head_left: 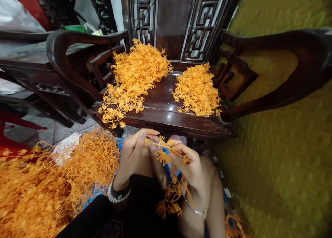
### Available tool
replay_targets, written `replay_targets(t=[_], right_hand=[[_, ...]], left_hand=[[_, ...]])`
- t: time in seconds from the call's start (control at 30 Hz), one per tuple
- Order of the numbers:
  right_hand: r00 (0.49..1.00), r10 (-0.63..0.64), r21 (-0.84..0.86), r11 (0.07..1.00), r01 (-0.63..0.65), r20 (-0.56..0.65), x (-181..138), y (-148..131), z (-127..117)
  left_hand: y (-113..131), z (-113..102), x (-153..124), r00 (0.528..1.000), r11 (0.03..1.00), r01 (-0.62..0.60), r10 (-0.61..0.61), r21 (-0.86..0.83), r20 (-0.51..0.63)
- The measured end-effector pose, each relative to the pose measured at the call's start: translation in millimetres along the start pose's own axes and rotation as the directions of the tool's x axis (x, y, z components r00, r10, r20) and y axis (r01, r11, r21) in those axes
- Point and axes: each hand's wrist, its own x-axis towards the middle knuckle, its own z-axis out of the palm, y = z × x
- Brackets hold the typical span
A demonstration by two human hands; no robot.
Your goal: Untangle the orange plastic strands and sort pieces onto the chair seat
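Observation:
Over my lap, both hands hold an orange plastic flower-like sprig [163,155] with thin stems and small spiky heads. My left hand [131,156] pinches its left end between thumb and fingers. Closed around the other end is my right hand [190,165], with stems and heads bunched in its fingers. More orange strands [169,200] hang below the right hand over the black clothing. On the chair seat [158,101] in front lie two heaps of similar orange pieces, a larger left heap [141,65] and a smaller right heap [197,91].
A big tangle of orange stems [46,189] fills the lower left, beside a white bag [67,146]. The dark carved chair has curved armrests on the left [77,40] and right [275,40]. A yellow-green textured surface [280,155] stands at the right.

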Motion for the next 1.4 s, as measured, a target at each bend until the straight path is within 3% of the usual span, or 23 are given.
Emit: replay_targets(t=[0.13,0.2,0.27,0.37,0.43,0.5,0.6,0.67,0.7,0.73,0.8,0.9,1.0,1.1,1.17,1.27,1.4], right_hand=[[0.993,0.044,-0.057,0.998,-0.037,0.111,1,-5,-3],[0.993,0.060,-0.076,0.996,-0.053,0.100,-1,-4,-8],[0.998,0.057,-0.095,0.994,-0.054,0.039,-6,-3,-17],[0.999,0.027,-0.132,0.991,-0.031,-0.034,-12,-2,-32],[0.999,0.004,-0.150,0.989,-0.011,-0.046,-14,-3,-39],[0.999,-0.020,-0.171,0.985,0.012,-0.044,-14,-4,-43],[0.999,-0.032,-0.195,0.980,0.027,-0.020,-12,-6,-41],[1.000,-0.007,-0.191,0.981,0.008,0.006,-11,-4,-37],[1.000,0.013,-0.185,0.983,-0.008,0.025,-11,-3,-34],[0.998,0.034,-0.177,0.984,-0.025,0.047,-11,-2,-32],[0.993,0.068,-0.157,0.986,-0.053,0.093,-10,-1,-27],[0.988,0.095,-0.142,0.987,-0.078,0.118,-11,0,-25],[0.990,0.099,-0.146,0.986,-0.084,0.097,-13,-2,-29],[0.994,0.081,-0.181,0.981,-0.066,0.079,-16,-6,-37],[0.996,0.064,-0.193,0.980,-0.051,0.060,-17,-8,-42],[0.999,0.044,-0.173,0.984,-0.044,-0.002,-18,-8,-46],[0.998,0.046,-0.132,0.990,-0.053,-0.053,-21,-5,-51]], left_hand=[[1,-12,5,0.999,0.999,0.010,-0.012,-0.053,-0.040],[0,-19,9,0.991,0.991,-0.022,0.004,-0.133,-0.135],[0,-29,14,0.958,0.976,-0.101,0.043,-0.192,-0.284],[-1,-50,19,0.865,0.935,-0.244,0.091,-0.257,-0.493],[-2,-64,21,0.828,0.885,-0.323,0.092,-0.335,-0.554],[-3,-72,19,0.829,0.853,-0.362,0.109,-0.377,-0.549],[-3,-68,13,0.902,0.915,-0.281,0.148,-0.291,-0.407],[-4,-54,7,0.981,0.968,-0.159,0.134,-0.193,-0.138],[-5,-45,5,0.994,0.986,-0.096,0.102,-0.140,0.036],[-6,-36,2,0.980,0.994,-0.056,0.072,-0.088,0.186],[-8,-20,-1,0.925,0.999,-0.028,0.032,-0.017,0.378],[-10,-10,-2,0.885,0.999,-0.027,0.031,-0.017,0.465],[-10,-18,-1,0.936,0.998,-0.066,0.064,-0.006,0.346],[-11,-32,0,0.994,0.997,-0.074,0.071,0.030,0.088],[-13,-39,2,0.995,0.998,-0.050,0.048,-0.023,-0.087],[-17,-47,7,0.946,0.974,-0.107,0.037,-0.202,-0.322],[-18,-72,16,0.828,0.916,-0.291,0.096,-0.277,-0.553]])
